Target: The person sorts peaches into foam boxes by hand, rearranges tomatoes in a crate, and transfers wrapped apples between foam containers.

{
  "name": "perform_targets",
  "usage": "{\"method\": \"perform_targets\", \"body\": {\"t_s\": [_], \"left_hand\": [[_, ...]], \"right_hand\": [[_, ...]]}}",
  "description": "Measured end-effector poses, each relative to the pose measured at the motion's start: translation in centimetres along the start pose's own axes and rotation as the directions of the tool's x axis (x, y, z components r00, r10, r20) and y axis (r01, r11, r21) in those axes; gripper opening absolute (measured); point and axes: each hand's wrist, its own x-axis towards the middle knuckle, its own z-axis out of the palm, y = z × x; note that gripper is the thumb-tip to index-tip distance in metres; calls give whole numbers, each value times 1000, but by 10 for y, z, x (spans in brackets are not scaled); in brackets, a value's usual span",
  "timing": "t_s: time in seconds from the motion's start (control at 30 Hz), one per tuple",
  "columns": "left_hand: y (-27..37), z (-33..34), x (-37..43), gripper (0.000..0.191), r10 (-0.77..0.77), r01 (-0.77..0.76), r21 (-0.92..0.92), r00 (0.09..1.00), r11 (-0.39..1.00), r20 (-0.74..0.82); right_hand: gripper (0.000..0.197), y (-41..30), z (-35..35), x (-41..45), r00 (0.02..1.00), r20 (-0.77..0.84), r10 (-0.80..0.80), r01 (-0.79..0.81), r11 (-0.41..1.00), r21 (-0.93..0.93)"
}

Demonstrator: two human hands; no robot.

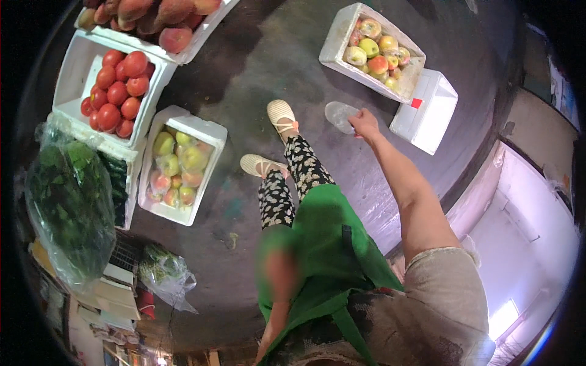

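My right hand [365, 124] stretches forward and grips the edge of a translucent, rounded plastic piece [339, 117]. It may be a lid or shallow container; which one I cannot tell. Beyond this hand stands a white foam box of apples [414, 89], several of them wrapped in clear film. Its near corner rests against or over a second white foam box [432, 112] with a red square on its side. My left hand [280, 272] is low in front of the green apron [320, 215]. That area is blurred, so its fingers and anything in them are hidden.
On my left stand foam boxes of red tomatoes [110, 94], wrapped apples [174, 169], and peach-like fruit [176, 39]. A large clear bag of green vegetables [71, 201] overlaps a box of dark green produce [114, 180]. A smaller vegetable bag [162, 272] lies behind.
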Motion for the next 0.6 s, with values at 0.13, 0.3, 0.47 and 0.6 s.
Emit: {"method": "perform_targets", "body": {"t_s": [0.13,0.3,0.47,0.6], "left_hand": [[-20,40,-7,34,86,-82,125,996,989,-27],[-15,62,-10,41,133,-150,225,987,963,90],[-29,86,-14,37,270,-264,275,963,924,18],[-1,72,2,34,257,-256,303,966,918,36]], "right_hand": [[29,57,-27,-2,990,8,141,-142,988,58],[28,115,-32,28,985,-96,142,-130,984,120],[33,105,-28,42,980,-154,123,-134,989,-66],[37,107,-29,44,981,-104,165,-175,981,-89]]}}
